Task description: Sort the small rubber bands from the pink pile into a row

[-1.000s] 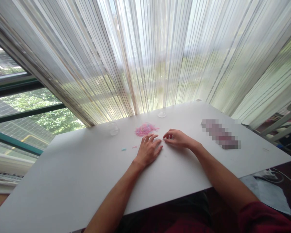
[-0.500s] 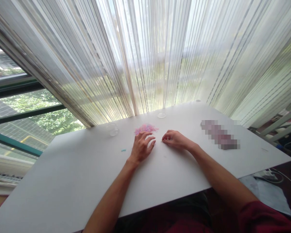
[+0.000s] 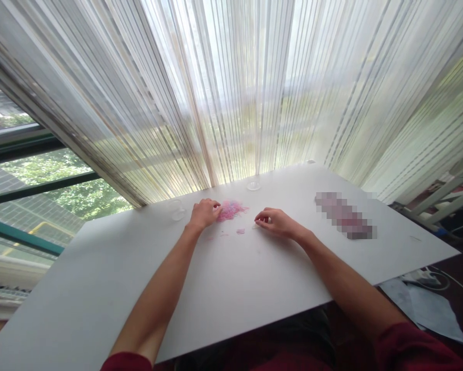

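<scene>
A heap of small pink and lilac strand-like pieces lies on the white table. At its left edge is my left hand, palm down. Its fingers are bent, with a gap between thumb and forefinger, and nothing shows in them. My right hand rests to the right of the heap, thumb and fingertips pinched together. Something thin and pale shows at the fingertips, too small to name. Between the hands lies a small pink-purple piece, with a fainter pink strip to its left.
A clear round dish stands near the table's back edge. Further left is another clear container. A pixelated reddish object lies on the right of the table. Sheer striped curtains hang behind the back edge.
My left hand has moved left and slightly away from me, uncovering more of the heap and the small pieces before it. The teal piece is out of sight. My right hand stays nearly in place.
</scene>
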Tool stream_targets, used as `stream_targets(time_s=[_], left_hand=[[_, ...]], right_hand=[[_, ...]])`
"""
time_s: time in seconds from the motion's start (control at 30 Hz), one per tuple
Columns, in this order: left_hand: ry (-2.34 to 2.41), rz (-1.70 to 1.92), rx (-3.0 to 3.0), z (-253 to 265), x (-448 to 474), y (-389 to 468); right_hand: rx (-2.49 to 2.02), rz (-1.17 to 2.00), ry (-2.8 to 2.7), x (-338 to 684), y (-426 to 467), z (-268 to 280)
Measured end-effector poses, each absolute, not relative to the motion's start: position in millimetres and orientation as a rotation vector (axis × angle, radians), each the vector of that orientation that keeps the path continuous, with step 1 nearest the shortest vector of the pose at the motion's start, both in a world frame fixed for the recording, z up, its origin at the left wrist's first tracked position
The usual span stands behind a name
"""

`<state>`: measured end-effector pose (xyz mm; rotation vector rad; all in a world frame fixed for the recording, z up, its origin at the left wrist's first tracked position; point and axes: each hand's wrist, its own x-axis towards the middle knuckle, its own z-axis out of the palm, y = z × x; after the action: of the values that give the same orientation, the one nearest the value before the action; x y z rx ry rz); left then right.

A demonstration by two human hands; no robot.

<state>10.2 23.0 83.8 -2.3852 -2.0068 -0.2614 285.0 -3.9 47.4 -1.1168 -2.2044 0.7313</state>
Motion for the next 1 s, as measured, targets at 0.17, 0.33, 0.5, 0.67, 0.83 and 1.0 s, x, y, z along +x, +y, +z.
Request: stream_targets(time_s=[0.17, 0.33, 0.5, 0.67, 0.83, 1.0], left_hand=[[-2.014, -0.247, -2.355, 82.9, 15.3, 26.0], [-2.051, -0.299, -2.356, 86.8, 12.1, 25.6], [-2.095, -0.460, -2.383, 86.6, 5.1, 28.6], [-2.131, -0.691, -2.401, 88.5, -1.1, 28.6], [-2.143, -1.037, -2.384, 92.2, -3.8, 17.2], [-2.127, -1.313, -2.403, 86.9, 0.7, -2.3]], right_hand=[[-1.116, 0.723, -2.191, 286.0, -5.0, 50.3], [-1.117, 0.714, -2.185, 286.7, -6.8, 54.2], [-1.100, 0.705, -2.185, 287.1, -6.4, 53.4], [-1.101, 0.713, -2.173, 287.1, -6.3, 52.5], [-1.079, 0.712, -2.165, 285.7, -6.9, 51.6], [-1.030, 0.711, -2.162, 281.9, -7.7, 48.4]])
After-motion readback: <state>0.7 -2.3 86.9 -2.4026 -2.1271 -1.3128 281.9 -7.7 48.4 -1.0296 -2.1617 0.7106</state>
